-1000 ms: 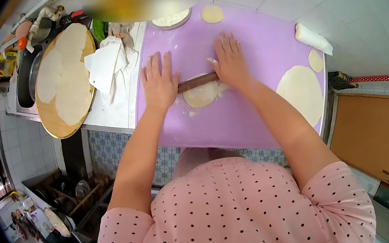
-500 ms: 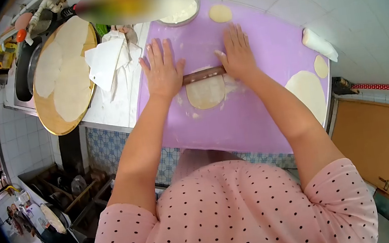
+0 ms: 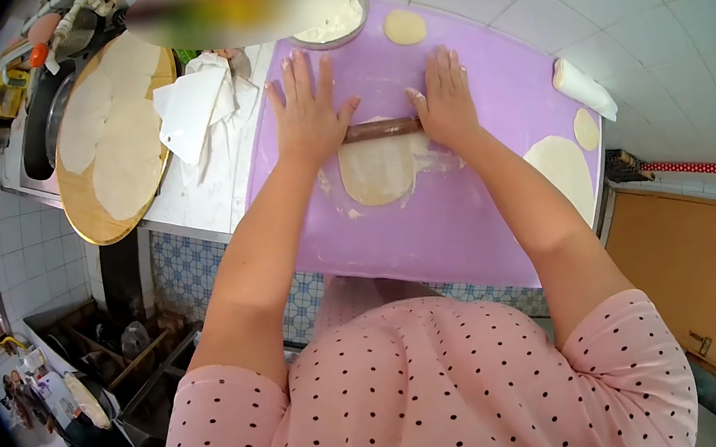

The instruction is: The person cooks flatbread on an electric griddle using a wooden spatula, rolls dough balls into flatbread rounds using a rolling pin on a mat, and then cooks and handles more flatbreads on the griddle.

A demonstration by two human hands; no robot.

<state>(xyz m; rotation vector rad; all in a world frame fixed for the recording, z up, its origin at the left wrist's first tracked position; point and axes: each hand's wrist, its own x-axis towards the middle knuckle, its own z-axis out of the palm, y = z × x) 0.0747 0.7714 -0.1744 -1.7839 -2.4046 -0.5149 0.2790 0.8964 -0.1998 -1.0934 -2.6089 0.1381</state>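
Observation:
A brown rolling pin (image 3: 383,129) lies crosswise over the upper part of a flattened dough sheet (image 3: 377,173) on a purple mat (image 3: 408,253). My left hand (image 3: 307,121) rests flat on the pin's left end, fingers spread and pointing away from me. On the right end, my right hand (image 3: 448,101) presses with straight fingers, its thumb apart. Both palms hide the pin's ends. Loose flour is scattered around the dough. Beyond my right hand sits a small round dough disc (image 3: 404,27). A bowl of white flour (image 3: 339,23) stands beyond my left hand, partly covered by a blur.
To the left, a round golden tray (image 3: 84,227) bears several thin dough sheets. White cloths (image 3: 204,108) lie between it and the mat. At right are a larger dough sheet (image 3: 562,167), a small disc (image 3: 585,129) and a white roll (image 3: 583,89) near the wall.
Both hands have pushed the rolling pin slightly away from me, toward the dough's far edge. More of the dough shows below the pin and it looks slightly longer.

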